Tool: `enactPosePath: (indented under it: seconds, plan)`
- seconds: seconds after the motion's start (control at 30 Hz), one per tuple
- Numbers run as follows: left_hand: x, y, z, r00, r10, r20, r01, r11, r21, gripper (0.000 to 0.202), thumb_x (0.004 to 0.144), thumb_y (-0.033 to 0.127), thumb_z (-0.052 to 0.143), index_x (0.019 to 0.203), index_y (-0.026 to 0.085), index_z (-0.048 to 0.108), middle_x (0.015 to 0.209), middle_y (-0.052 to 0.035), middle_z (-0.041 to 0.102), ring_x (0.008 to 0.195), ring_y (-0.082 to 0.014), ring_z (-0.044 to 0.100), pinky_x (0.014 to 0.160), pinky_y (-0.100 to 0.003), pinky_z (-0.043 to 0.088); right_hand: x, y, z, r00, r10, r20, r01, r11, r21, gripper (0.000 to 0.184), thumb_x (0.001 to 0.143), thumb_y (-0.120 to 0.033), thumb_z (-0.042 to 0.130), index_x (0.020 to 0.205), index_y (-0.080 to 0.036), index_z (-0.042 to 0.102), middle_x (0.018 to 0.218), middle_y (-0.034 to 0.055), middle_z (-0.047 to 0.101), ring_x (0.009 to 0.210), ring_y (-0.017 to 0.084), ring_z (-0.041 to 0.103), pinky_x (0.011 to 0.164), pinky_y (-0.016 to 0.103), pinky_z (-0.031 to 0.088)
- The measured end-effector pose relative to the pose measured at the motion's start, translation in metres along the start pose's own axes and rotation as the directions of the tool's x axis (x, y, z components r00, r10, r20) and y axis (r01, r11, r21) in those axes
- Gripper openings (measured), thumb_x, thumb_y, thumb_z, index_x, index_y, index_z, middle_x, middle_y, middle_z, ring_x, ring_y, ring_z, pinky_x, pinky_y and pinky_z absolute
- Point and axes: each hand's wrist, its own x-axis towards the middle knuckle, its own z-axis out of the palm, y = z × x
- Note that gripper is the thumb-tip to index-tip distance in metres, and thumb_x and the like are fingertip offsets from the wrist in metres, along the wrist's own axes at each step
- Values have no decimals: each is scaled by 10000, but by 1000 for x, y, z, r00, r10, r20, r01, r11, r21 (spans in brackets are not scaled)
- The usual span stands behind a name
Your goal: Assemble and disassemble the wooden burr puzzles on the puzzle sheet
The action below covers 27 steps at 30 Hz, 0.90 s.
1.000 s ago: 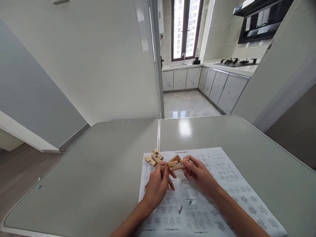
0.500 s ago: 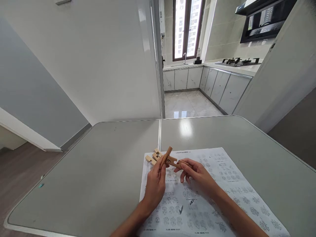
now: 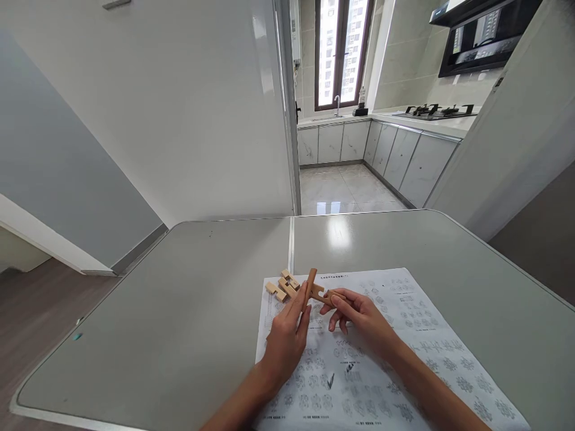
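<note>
My left hand (image 3: 287,332) is closed round a brown wooden puzzle piece (image 3: 311,282), a narrow bar tilted upward past the fingertips. In my right hand (image 3: 359,311) is a notched wooden puzzle piece (image 3: 321,294), pinched between thumb and fingers. The two pieces cross and appear to touch; whether they interlock I cannot tell. Just behind my left fingers, several paler notched wooden blocks (image 3: 276,291) lie on the top left corner of a printed sheet (image 3: 431,347). Small drawings of puzzle shapes and a few pen marks cover the paper.
A grey table (image 3: 179,311) with a pale edge and a middle seam carries the sheet. A small teal bit (image 3: 77,336) lies near its left edge. Beyond stand a white wall (image 3: 202,108) and a kitchen with cabinets (image 3: 390,149) and a gas hob (image 3: 438,112).
My left hand has shifted slightly right, and its wooden bar stands a little more upright against the other piece. My right hand has hardly moved.
</note>
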Motion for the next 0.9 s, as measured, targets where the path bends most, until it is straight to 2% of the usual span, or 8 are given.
enactPosePath:
  seconds: [0.13,0.27,0.5,0.67,0.77,0.9]
  plan:
    - [-4,-5,3,999,34,41,-38,995,97,637,1077,224,425,1646,321,157,1539,-75,549,1354,-223,594,1069,-400,562,0,0,1,999,8,33,-7,1000,-16,471,953,-597,632,1161,-179,688,1030,120,762,686,183,732,549,262,488]
    - [-6,-6,4,991,108,81,-119,981,154,655,1077,201,416,1648,335,123,1583,-71,494,1378,-223,571,1069,-398,562,0,-2,3,999,6,46,-4,999,-34,481,961,-600,618,1181,-179,698,1025,119,761,694,183,735,547,261,485]
    - [-3,-3,-2,986,107,125,-115,991,63,652,1075,191,409,1648,332,133,1625,-56,432,1458,-224,476,1144,-409,502,-2,-6,6,999,6,41,-4,999,-48,515,943,-644,613,1152,-178,683,1002,119,758,699,205,746,540,272,493]
    - [-5,-3,-2,990,75,120,-81,995,50,652,1077,193,412,1649,334,131,1618,-59,442,1453,-228,482,1150,-409,496,-4,-4,9,1000,-11,1,12,999,-47,521,926,-667,617,1117,-183,651,911,98,755,681,216,744,538,284,502]
    - [-5,-3,-2,985,117,130,-126,990,65,688,1072,167,413,1652,336,83,1630,-61,421,1461,-228,470,1144,-410,502,-4,-5,11,999,-36,-22,35,998,-61,499,935,-660,608,1081,-184,641,855,77,739,643,208,729,519,285,498]
    - [-2,-4,-5,973,162,165,-168,985,24,704,1065,149,418,1652,337,78,1653,-58,377,1476,-220,448,1156,-404,489,-5,-9,10,998,-54,20,56,996,-72,469,952,-648,589,983,-183,641,824,56,706,610,185,705,528,285,497]
